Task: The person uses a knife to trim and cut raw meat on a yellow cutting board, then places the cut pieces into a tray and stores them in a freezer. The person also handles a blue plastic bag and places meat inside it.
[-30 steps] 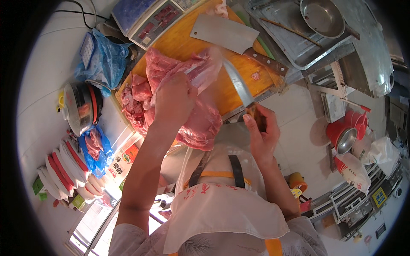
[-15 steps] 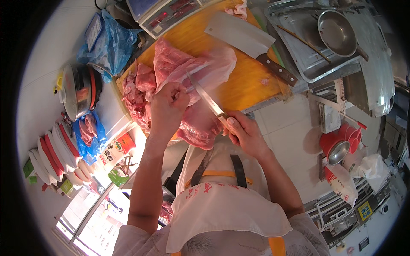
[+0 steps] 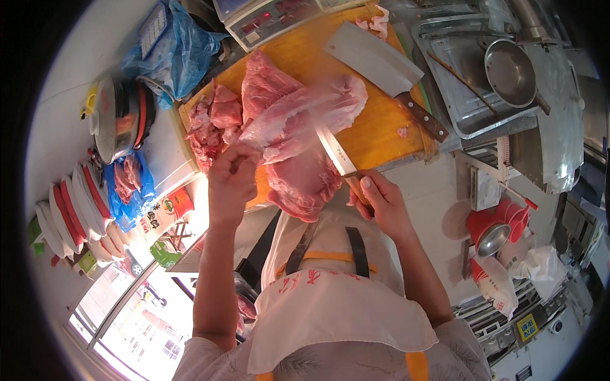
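In the head view, the meat (image 3: 304, 181) lies on the board (image 3: 378, 136). The left hand (image 3: 232, 181) is closed, seemingly pinching its edge; the right hand (image 3: 381, 202) grips the knife (image 3: 337, 153) by its handle. Better to cut shallow, left hand outside the knife's path.

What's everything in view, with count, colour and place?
flat cutting board: 1, orange, upper centre
raw meat slab: 1, pink, on board
raw meat chunks: several, red, board's left
broad steel cleaver: 1, grey, board's right
slim steel knife: 1, silver, slab's right
boxy digital scale: 1, pale, top edge
rectangular metal tray: 1, silver, upper right
round metal pan: 1, grey, over tray
crumpled plastic bags: 2, blue, left
round lidded pot: 1, grey, left
conical plastic containers: several, red, right
cloth apron: 1, white, lower centre
left grip: 1, bare, slab's left edge
right grip: 1, bare, around knife handle
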`<state>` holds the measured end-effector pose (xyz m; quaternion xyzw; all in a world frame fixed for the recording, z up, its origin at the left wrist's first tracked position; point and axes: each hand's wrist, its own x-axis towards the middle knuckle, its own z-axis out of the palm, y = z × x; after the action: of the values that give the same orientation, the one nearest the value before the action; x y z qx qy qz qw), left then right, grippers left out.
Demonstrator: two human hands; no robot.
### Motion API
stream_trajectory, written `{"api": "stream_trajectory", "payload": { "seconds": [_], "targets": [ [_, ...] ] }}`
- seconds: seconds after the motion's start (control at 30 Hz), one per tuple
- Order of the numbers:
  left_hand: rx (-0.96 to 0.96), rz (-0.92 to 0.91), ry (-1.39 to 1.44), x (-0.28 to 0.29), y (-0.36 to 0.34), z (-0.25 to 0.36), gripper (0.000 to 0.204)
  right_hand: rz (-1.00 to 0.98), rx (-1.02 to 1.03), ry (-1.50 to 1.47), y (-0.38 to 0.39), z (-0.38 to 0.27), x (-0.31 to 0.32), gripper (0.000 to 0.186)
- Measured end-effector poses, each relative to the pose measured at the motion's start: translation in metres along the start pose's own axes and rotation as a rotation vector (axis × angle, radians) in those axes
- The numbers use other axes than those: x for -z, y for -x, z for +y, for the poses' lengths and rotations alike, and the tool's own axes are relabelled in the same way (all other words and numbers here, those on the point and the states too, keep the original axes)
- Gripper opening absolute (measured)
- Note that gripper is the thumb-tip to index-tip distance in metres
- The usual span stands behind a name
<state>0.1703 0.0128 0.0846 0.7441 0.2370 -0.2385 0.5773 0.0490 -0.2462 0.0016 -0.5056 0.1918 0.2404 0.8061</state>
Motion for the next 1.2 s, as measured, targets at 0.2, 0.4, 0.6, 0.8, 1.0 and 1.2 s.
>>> {"api": "stream_trajectory", "payload": {
  "seconds": [0.2, 0.4, 0.6, 0.8, 1.0, 1.2],
  "targets": [
    [-0.561, 0.072, -0.61, -0.042, -0.011, -0.015, 0.019, 0.058, 0.006, -0.034, -0.004, 0.008, -0.017, 0.037],
    [-0.553, 0.035, -0.765, -0.04, -0.032, -0.014, 0.012, 0.042, 0.015, 0.014, -0.008, 0.01, -0.008, 0.037],
    [-0.366, -0.057, -0.752, -0.044, -0.028, 0.005, 0.008, -0.032, 0.006, 0.05, -0.017, 0.009, 0.001, 0.038],
    [-0.252, -0.096, -0.595, -0.044, -0.035, 0.008, 0.009, -0.1, -0.047, 0.042, -0.027, 0.004, 0.005, 0.037],
    [-0.322, -0.097, -0.565, -0.037, -0.043, 0.001, 0.011, -0.152, -0.102, 0.079, -0.03, 0.003, 0.005, 0.035],
    [-0.191, -0.096, -0.459, -0.027, -0.038, 0.002, 0.01, -0.108, -0.137, -0.025, -0.025, -0.002, 0.006, 0.031]
  ]
}}
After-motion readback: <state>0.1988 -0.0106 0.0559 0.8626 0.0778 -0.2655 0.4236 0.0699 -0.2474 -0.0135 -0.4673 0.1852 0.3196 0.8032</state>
